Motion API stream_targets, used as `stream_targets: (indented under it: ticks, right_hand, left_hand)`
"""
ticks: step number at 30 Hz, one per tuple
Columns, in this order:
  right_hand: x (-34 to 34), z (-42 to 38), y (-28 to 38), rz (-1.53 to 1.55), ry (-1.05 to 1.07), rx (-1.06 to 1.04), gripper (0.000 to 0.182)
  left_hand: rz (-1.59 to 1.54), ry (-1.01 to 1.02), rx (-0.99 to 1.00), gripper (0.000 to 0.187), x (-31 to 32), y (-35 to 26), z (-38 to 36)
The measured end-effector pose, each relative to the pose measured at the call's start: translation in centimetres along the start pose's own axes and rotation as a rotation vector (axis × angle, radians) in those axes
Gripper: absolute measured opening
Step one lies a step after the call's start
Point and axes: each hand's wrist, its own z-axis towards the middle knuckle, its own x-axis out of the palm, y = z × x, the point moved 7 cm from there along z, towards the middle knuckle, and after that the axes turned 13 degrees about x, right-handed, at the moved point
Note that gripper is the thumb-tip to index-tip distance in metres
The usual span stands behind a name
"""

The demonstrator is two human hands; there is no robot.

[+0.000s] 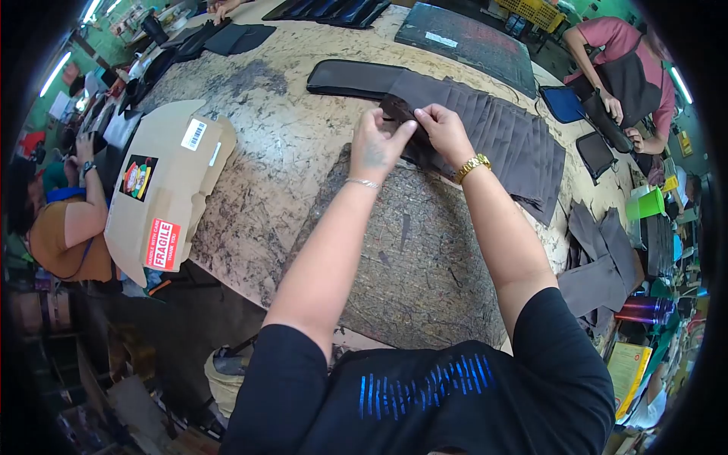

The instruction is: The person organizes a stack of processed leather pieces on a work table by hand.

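Note:
Both of my hands meet over the worktable, pinching a dark brown fabric piece (397, 108). My left hand (376, 145) is closed on its near left side, thumb pointing right. My right hand (445, 135) is closed on its right side, with the thumb and fingertips together. Just behind and to the right lies a fanned row of overlapping dark brown fabric pieces (504, 129). A long black piece with a raised rim (355, 79) lies flat beyond my hands, its right end under the fabric. The fingers partly hide the held piece.
A cardboard sheet with a FRAGILE label (171, 193) overhangs the table's left edge. A dark board (466, 47) lies at the back. More fabric pieces (595, 265) are heaped at right. A worn mat (409, 250) lies before me. Co-workers (626, 83) work at right and left.

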Motion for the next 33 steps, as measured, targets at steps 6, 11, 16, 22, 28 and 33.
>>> stream_targets:
  ticks: [6,11,16,22,28,33]
  right_hand:
    - [1.6,0.0,-2.7,0.573,0.256,0.346,0.015]
    - [0.6,1.3,-4.1,0.489,0.122,0.346,0.021]
    - [-5.8,3.7,-2.6,0.447,-0.297,0.09,0.024]
    - [-11.2,6.6,2.9,-0.07,-0.359,-0.095,0.027]
    - [-8.7,6.0,3.0,-0.084,-0.153,-0.137,0.026]
    - [-7.1,4.7,3.5,-0.176,-0.098,-0.125,0.025]
  left_hand:
    - [0.139,-0.184,0.003,0.068,1.6,0.7,1.5]
    - [0.266,-0.176,0.144,0.044,1.0,0.8,0.6]
    - [0.331,-0.069,0.226,0.048,1.0,1.6,-0.8]
    - [0.355,-0.042,0.143,0.047,1.0,1.3,-1.1]
    - [0.088,-0.179,0.062,0.047,0.7,0.5,2.4]
    - [0.248,0.027,-0.059,0.052,2.3,1.5,4.3]
